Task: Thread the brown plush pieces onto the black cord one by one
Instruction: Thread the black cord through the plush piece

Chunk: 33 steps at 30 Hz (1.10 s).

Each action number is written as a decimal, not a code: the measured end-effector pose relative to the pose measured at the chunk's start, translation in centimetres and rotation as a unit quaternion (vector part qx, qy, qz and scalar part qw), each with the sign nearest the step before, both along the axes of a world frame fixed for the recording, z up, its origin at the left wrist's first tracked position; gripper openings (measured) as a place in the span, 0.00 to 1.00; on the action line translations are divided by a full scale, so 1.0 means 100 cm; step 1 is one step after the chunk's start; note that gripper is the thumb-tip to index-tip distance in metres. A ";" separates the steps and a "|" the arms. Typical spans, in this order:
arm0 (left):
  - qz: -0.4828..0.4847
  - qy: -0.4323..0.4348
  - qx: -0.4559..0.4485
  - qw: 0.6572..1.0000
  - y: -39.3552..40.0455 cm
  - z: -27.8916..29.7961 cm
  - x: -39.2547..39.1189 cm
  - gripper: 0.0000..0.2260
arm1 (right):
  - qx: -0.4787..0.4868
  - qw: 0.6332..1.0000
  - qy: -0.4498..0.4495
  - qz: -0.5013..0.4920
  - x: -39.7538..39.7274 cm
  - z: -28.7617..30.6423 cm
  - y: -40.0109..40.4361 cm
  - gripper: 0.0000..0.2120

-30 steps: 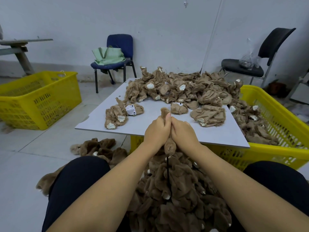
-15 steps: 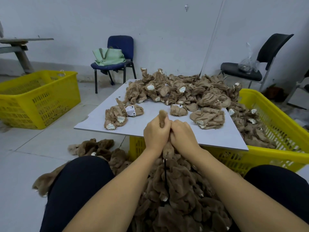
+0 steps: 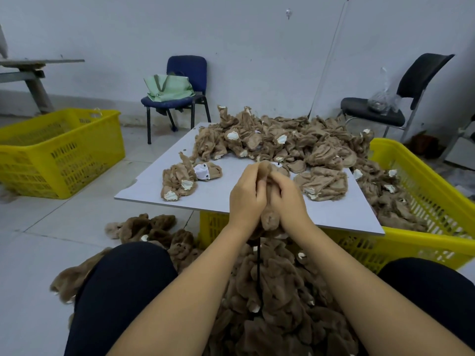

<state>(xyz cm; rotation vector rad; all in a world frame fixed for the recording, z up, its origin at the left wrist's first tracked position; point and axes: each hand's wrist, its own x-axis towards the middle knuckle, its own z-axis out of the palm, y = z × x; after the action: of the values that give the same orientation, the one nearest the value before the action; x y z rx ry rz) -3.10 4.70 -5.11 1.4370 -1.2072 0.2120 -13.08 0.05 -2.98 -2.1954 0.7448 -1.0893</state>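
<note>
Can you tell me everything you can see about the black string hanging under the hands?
The black cord is thin, dark and looks smooth. It hangs nearly straight down from under the brown plush piece that the left hand and right hand grip between them. Its upper end is hidden inside that piece. Lower down it runs in front of the heap of plush between the knees, and its lower end disappears among them.

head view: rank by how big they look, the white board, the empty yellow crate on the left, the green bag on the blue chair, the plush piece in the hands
1. white board
2. yellow crate, though it sits farther back, so the gap is unsure
3. green bag, farthest away
4. plush piece, mostly hidden between the left hand and right hand
</note>
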 end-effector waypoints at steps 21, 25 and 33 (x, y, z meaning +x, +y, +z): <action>0.020 0.368 0.143 0.918 -0.004 0.005 0.005 0.07 | -0.084 0.959 0.267 -0.036 0.014 -0.015 0.019 0.07; 0.015 0.408 0.134 0.903 -0.007 0.027 0.004 0.20 | -0.170 0.951 0.253 -0.057 0.012 -0.006 0.013 0.09; -0.107 0.422 0.200 0.878 -0.014 0.050 0.005 0.15 | -0.251 0.921 0.284 -0.093 0.006 0.013 0.005 0.10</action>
<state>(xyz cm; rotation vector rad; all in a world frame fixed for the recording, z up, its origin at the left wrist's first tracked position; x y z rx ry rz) -2.57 3.26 -0.06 1.4754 -0.6703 -0.7969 -12.49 0.58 -1.67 -2.9987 1.0182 -0.7809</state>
